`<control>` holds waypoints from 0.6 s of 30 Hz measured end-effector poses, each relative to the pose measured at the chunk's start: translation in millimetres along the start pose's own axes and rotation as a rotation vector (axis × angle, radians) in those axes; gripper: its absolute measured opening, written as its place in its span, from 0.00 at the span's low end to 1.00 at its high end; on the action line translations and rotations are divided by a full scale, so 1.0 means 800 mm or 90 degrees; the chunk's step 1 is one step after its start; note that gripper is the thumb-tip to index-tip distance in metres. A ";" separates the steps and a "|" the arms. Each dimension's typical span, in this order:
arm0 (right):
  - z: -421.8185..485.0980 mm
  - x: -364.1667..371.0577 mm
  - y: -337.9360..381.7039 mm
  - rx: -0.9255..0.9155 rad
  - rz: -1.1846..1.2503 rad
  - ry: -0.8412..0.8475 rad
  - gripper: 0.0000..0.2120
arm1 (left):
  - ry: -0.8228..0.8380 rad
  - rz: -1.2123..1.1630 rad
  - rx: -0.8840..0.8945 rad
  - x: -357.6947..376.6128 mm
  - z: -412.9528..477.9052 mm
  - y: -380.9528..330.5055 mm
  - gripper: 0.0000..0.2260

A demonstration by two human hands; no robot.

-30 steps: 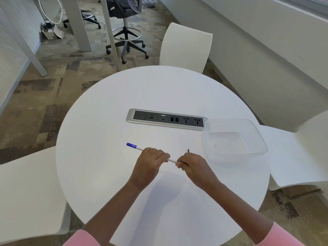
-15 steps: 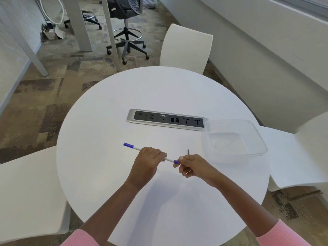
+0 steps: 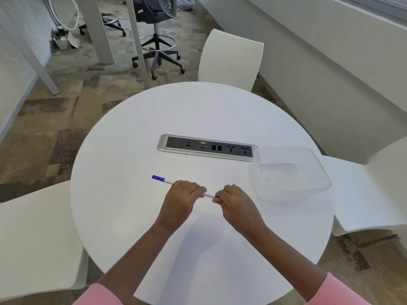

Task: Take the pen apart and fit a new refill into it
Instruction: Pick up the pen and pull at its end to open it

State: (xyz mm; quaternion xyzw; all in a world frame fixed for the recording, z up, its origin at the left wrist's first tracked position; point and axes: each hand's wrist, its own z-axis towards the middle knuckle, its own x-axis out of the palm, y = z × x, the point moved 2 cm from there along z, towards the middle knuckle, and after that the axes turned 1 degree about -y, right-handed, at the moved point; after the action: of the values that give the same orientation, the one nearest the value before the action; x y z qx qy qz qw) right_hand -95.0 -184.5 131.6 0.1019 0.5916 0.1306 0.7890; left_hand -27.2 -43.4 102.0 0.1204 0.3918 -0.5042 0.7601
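Note:
A thin white pen [image 3: 169, 182] with a blue end cap sticks out to the left, held a little above the round white table [image 3: 132, 133]. My left hand [image 3: 179, 202] is closed around the middle of the barrel. My right hand [image 3: 236, 204] pinches the pen's right end, where a bit of blue shows at the fingertips. The pen's right tip is hidden inside that hand. A small dark piece held upright in my right hand earlier is out of sight.
A clear plastic container [image 3: 308, 188] sits at the right of the table, close to my right hand. A silver socket strip [image 3: 207, 148] is set into the table's middle. White chairs stand behind [image 3: 231, 56], left [image 3: 35, 238] and right [image 3: 363, 194].
My right hand has rolled over so its back faces up, hiding the small dark piece. It still grips the pen's right end. The left hand kept its hold.

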 end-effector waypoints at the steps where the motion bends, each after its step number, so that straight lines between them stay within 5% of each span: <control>1: 0.001 -0.002 0.001 0.039 0.045 0.031 0.09 | -0.004 -0.002 0.003 0.000 0.000 -0.001 0.04; 12: 0.007 -0.012 -0.010 0.575 0.766 0.466 0.14 | 0.008 -0.016 0.030 0.004 -0.007 0.000 0.06; 15: 0.009 -0.012 -0.008 0.561 0.745 0.434 0.16 | 0.020 -0.005 0.014 0.003 -0.006 0.003 0.05; 18: 0.008 -0.014 -0.002 0.432 0.535 0.307 0.14 | 0.026 0.015 -0.012 -0.001 -0.006 0.008 0.08</control>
State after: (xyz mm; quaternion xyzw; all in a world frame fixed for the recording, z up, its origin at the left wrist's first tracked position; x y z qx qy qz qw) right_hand -91.8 -189.4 142.9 0.5416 0.6720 0.2547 0.4362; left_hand -24.4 -37.2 98.0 0.1283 0.4105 -0.4892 0.7588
